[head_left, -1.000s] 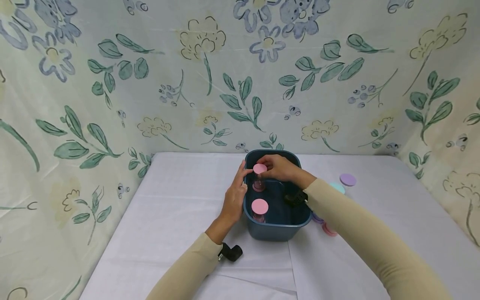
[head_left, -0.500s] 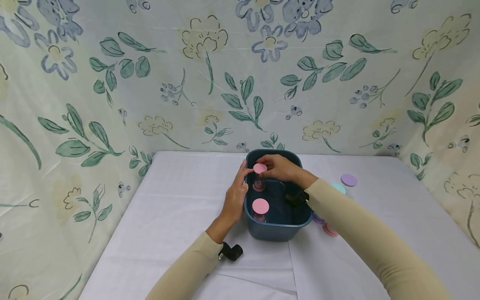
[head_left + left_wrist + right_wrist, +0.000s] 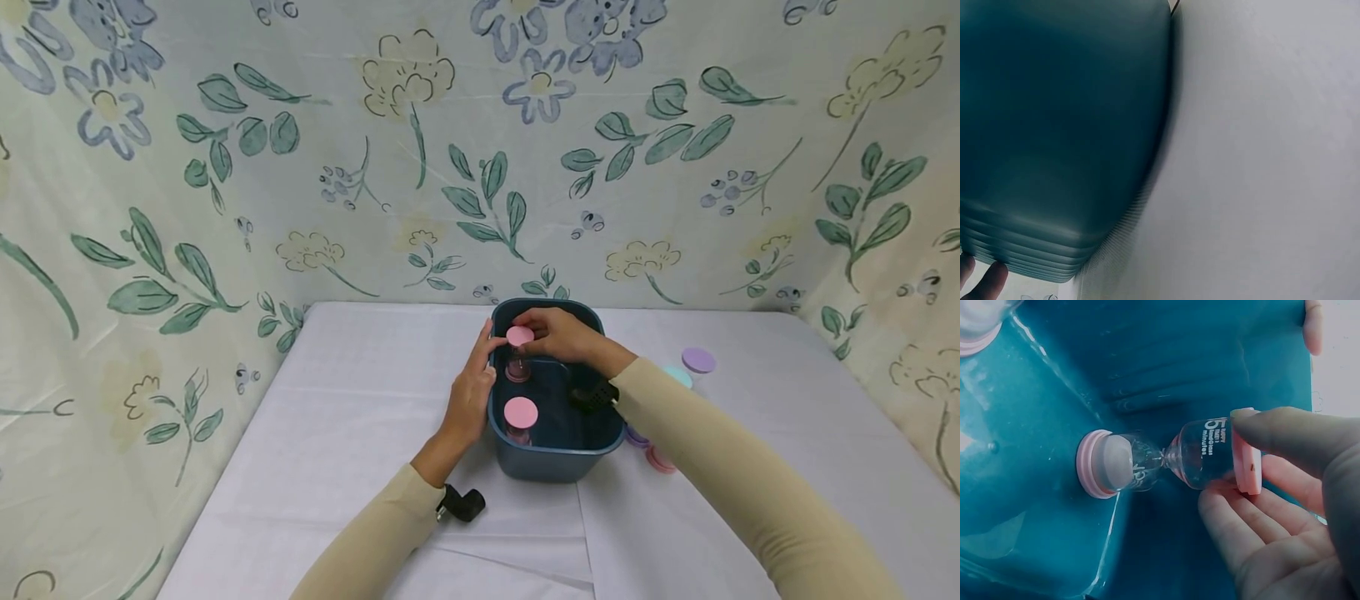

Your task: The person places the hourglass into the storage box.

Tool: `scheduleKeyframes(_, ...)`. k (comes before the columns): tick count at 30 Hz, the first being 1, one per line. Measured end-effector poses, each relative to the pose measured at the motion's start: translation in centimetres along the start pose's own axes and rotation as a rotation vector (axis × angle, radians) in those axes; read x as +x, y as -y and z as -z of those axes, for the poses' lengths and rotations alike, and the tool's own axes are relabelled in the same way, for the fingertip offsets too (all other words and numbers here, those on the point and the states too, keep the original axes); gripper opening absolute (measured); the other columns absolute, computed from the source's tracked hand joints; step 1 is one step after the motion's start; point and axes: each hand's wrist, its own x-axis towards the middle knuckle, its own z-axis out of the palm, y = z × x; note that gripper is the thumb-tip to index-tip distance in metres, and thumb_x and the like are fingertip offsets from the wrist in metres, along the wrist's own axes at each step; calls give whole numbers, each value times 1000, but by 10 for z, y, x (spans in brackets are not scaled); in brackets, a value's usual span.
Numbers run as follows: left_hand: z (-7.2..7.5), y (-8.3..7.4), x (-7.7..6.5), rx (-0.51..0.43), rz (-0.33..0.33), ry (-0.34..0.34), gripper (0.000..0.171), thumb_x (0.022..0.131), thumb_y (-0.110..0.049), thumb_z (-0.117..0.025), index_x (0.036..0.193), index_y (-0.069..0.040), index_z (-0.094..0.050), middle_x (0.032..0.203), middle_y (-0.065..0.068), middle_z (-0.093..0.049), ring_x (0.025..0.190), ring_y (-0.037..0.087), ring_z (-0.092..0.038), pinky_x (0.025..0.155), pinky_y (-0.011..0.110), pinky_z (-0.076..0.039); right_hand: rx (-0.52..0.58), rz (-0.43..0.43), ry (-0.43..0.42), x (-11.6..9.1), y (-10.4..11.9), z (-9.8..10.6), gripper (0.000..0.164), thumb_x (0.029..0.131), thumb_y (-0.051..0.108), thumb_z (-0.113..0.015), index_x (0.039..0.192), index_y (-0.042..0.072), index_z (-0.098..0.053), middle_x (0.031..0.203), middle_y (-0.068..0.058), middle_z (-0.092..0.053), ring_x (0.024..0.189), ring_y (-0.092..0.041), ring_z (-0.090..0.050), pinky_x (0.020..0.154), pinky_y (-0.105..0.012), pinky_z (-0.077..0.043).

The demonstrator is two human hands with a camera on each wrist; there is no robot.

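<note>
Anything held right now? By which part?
Right hand pinches an hourglass at and just below its pink upper cap. Left hand only touches the side of the bin.

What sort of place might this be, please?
Probably a staged tabletop recording corner: a floral backdrop hangs behind a white-covered table, and a small wrist-worn black device, likely a camera, is visible.
</note>
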Motion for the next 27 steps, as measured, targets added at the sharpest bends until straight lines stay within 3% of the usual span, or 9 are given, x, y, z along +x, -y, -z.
scheduleKeyframes(9, 1, 0, -1, -2, 36, 1, 50, 99, -27, -24, 143, -10, -42, 161, -2, -17, 146, 14, -19, 113, 50, -24, -27, -3, -55, 1, 2, 3, 48, 89, 15, -67, 130, -4, -53, 128, -22, -59, 118, -34, -58, 98, -44, -46)
scheduleKeyframes(17, -2, 1, 1, -7, 37, 4, 54, 98, -22, -25, 150, -10, -33, 160, 0, -21, 145, 16, -20, 112, 53, -25, 89, -39, -107, -4, 7, 10, 54, 89, 20, -68, 135, -2, -50, 131, -20, -57, 119, -34, -57, 97, -46, -46)
scheduleKeyframes(27, 1, 3, -1, -2, 15, 10, 47, 99, -16, -26, 143, -13, -40, 161, 1, -16, 146, 13, -15, 115, 48, -21, 174, -29, -122, -10, 14, 14, 56, 89, 24, -68, 136, -1, -50, 132, -19, -57, 120, -32, -57, 99, -46, -45)
